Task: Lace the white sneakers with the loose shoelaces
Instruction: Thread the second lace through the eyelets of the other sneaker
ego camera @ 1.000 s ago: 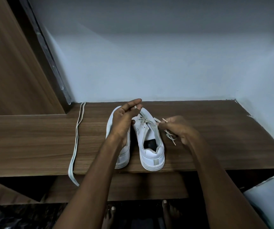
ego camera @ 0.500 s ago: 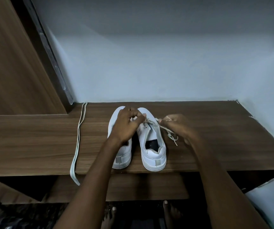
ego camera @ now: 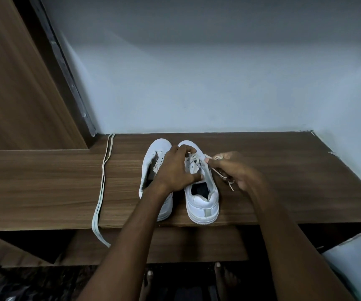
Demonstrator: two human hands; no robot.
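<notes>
Fingers (ego camera: 188, 151) of the left hand (ego camera: 175, 168) curl onto the right sneaker (ego camera: 201, 187) at frame center, gripping its laced upper. Right hand (ego camera: 233, 168) pinches the shoelace end (ego camera: 217, 157) just beside it. Left sneaker (ego camera: 153, 161) adjoins; a loose shoelace (ego camera: 102, 181) lies left on the bench (ego camera: 44, 187).

White sneakers (ego camera: 201, 205) side by side, shoelace (ego camera: 101, 187) alongside

The left hand (ego camera: 175, 168) covers much of the left sneaker (ego camera: 153, 161) and the right sneaker's (ego camera: 201, 200) eyelets. The spare lace's (ego camera: 101, 187) end hangs below the desk (ego camera: 44, 187) edge.
</notes>
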